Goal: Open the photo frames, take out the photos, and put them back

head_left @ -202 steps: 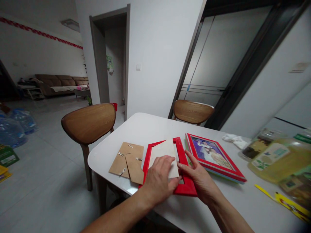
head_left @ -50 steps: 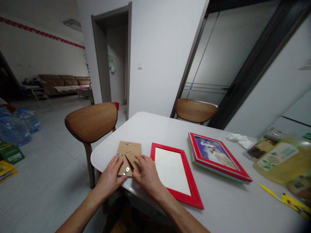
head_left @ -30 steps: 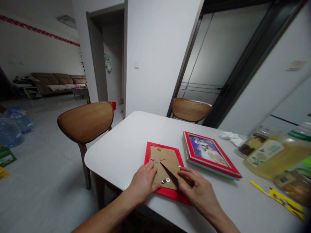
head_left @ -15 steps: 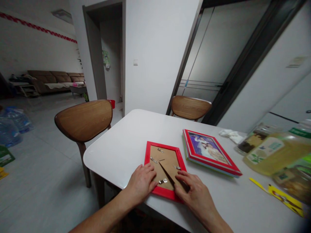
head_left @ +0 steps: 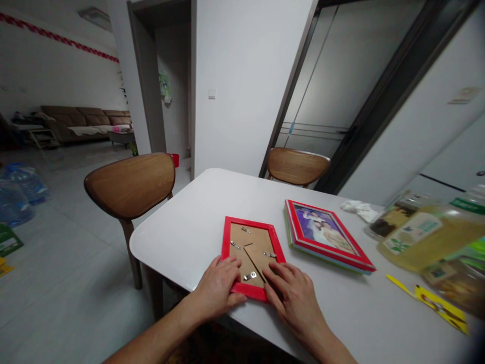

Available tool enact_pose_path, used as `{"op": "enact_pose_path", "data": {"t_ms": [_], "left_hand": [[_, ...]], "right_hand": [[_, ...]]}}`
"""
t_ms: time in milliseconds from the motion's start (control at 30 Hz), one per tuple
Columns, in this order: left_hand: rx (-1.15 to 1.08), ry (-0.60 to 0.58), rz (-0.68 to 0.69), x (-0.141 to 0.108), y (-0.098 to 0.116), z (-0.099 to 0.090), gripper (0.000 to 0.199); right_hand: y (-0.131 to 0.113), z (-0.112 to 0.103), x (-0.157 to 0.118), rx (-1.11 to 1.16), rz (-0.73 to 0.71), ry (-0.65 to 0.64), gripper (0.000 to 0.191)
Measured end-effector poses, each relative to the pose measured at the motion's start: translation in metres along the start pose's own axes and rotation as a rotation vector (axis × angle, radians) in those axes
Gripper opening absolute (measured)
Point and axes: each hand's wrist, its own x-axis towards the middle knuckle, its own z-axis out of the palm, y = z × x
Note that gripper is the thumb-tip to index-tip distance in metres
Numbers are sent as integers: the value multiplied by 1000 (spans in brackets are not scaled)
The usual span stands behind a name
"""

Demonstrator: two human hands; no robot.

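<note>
A red picture frame (head_left: 280, 247) lies face down at the near edge of the table, its brown backing board (head_left: 257, 247) up. Metal clips (head_left: 250, 276) sit along the board's sides, and a slanted slit marks the edge of the stand flap. My left hand (head_left: 220, 283) grips the frame's near left corner, fingers over the rim and thumb along the near edge. My right hand (head_left: 293, 293) holds the near right corner, its fingertips on the flap and thumb by the near rim. Part of that corner is hidden under it.
Right of the frame lies a stack of frames, topped by a red framed photo (head_left: 326, 230). Beyond are white tissue (head_left: 359, 210), a jar (head_left: 397, 217), a bottle of yellow liquid (head_left: 420, 232) and a yellow item (head_left: 441, 306). Wooden chairs (head_left: 132, 184) stand around the white table (head_left: 182, 237).
The raised stand flap has gone down nearly flat against the backing under my right hand. The frame has shifted slightly left and away, with both hands staying on it.
</note>
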Motion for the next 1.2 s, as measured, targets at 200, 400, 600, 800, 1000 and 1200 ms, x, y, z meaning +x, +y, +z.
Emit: {"op": "enact_pose_path", "data": {"t_ms": [200, 400, 600, 800, 1000, 1200], "left_hand": [[-20, 12, 12, -2, -4, -6, 36], [-14, 36, 30, -2, -7, -3, 40], [-31, 23, 16, -2, -7, -3, 30], [-37, 22, 22, -1, -6, -5, 36], [-61, -13, 1, -1, -5, -8, 31], [-53, -3, -4, -1, -4, -7, 35]], "right_hand": [[-20, -2, 10, 90, -88, -56, 26], [-27, -2, 17, 174, -133, -119, 22], [-18, -3, 12, 210, -238, -108, 24], [5, 6, 17, 190, -54, -6, 28], [33, 14, 40, 85, 213, -153, 30], [29, 17, 55, 96, 214, -204, 29]]}}
